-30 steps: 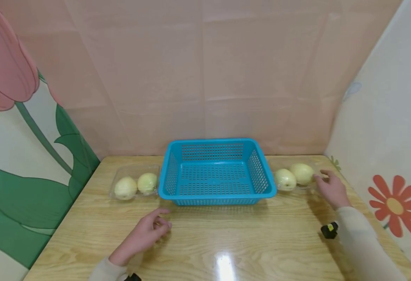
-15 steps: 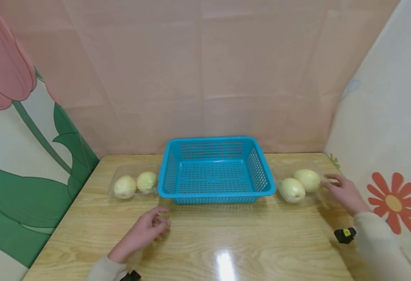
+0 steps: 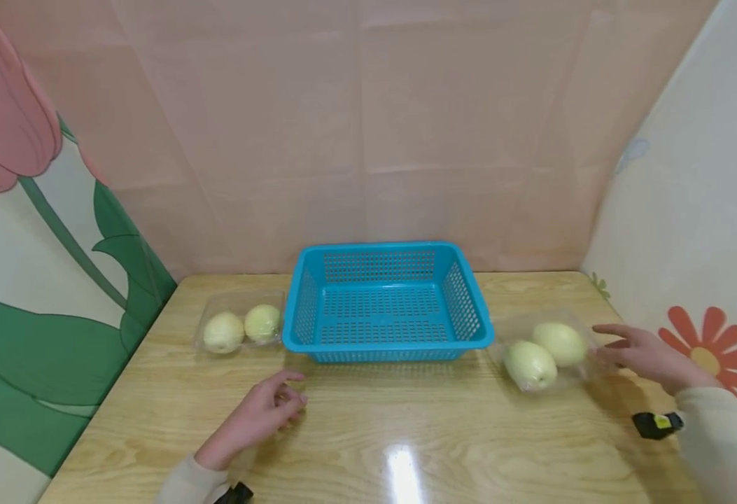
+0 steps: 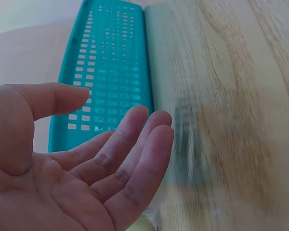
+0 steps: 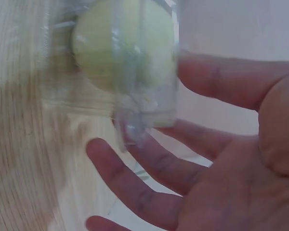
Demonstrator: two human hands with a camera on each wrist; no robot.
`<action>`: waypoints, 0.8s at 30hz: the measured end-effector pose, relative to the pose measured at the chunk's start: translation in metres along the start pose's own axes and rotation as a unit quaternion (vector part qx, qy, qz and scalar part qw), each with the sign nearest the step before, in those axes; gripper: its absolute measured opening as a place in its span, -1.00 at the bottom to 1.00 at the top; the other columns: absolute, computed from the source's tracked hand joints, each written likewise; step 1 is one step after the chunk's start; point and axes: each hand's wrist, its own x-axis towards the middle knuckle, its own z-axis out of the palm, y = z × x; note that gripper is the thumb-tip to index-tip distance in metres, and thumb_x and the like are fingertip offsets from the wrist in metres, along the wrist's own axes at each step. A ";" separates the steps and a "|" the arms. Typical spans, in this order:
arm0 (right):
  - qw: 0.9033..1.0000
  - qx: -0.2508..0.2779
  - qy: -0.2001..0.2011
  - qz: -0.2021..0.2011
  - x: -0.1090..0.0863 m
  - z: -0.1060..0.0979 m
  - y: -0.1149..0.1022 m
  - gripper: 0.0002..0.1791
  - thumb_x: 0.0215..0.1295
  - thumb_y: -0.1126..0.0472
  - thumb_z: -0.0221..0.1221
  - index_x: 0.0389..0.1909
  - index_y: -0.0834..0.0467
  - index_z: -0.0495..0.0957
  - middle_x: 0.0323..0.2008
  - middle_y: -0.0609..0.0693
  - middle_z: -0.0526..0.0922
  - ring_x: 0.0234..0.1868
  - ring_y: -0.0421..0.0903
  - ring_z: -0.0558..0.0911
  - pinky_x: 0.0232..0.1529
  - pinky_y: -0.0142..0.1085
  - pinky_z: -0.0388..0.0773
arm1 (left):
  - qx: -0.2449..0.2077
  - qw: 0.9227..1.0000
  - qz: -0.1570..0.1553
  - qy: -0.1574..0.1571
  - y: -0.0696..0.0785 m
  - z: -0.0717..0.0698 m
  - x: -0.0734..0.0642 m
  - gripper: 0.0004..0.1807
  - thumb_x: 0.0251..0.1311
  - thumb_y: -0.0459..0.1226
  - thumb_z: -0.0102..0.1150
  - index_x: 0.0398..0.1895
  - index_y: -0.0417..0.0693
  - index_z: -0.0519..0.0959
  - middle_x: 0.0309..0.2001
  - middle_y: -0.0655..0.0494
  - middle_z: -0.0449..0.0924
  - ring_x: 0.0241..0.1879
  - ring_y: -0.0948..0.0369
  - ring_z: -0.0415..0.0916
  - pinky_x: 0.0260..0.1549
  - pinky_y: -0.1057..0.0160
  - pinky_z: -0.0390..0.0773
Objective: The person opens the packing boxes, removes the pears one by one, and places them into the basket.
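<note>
My right hand [image 3: 648,358] pinches the right end of a clear plastic box [image 3: 574,375]. Two pale yellow-green fruits [image 3: 530,365] lie inside it. Up close in the right wrist view, the thumb [image 5: 219,79] is at the upper face of the box and a finger [image 5: 166,163] at its end. Low over the table's left half, my left hand [image 3: 260,418] holds nothing, its fingers loosely bent. A blue perforated plastic basket [image 3: 388,345] stands beyond it, with nothing inside. A second clear box [image 3: 220,306] with two similar fruits [image 3: 224,332] sits left of the basket.
All of this is on a light wood-grain table [image 3: 355,427]. A pinkish cloth backdrop [image 3: 368,140] rises behind the table's far edge. Flower-printed panels flank both sides, the right one [image 3: 714,231] close to my right forearm.
My right hand has drawn the right-hand box of fruit to the right and nearer, away from the basket, turning it a little. The left hand has stayed put.
</note>
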 end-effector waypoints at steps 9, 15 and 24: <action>0.995 0.031 -0.098 0.014 -0.006 -0.002 -0.005 -0.22 0.51 -0.03 0.06 0.40 0.52 0.10 0.18 0.42 0.50 0.05 0.15 0.60 -0.04 0.13 0.58 | -0.009 1.000 -0.007 -0.016 0.005 0.001 -0.005 -0.47 0.39 -0.23 0.16 0.30 -0.38 0.34 -0.27 -0.10 0.66 -0.42 0.04 0.59 -0.52 0.15 0.63; 0.989 0.053 -0.134 -0.014 -0.010 0.012 -0.014 -0.33 0.49 0.05 0.08 0.31 0.54 0.25 0.09 0.25 0.60 -0.04 0.03 0.59 -0.09 0.03 0.59 | -0.010 1.000 -0.004 -0.027 0.008 0.005 -0.008 -0.48 0.39 -0.24 0.16 0.28 -0.39 0.35 -0.24 -0.11 0.66 -0.38 0.03 0.60 -0.48 0.15 0.64; 0.985 0.077 -0.151 -0.032 -0.014 0.040 -0.034 -0.52 0.43 0.07 0.16 0.11 0.40 0.46 -0.34 0.03 0.57 -0.37 -0.13 0.52 -0.37 -0.22 0.56 | 0.026 0.998 0.040 -0.052 0.016 0.019 -0.011 -0.60 0.38 -0.29 0.13 0.19 -0.35 0.45 -0.23 -0.08 0.68 -0.44 0.14 0.59 -0.54 0.29 0.58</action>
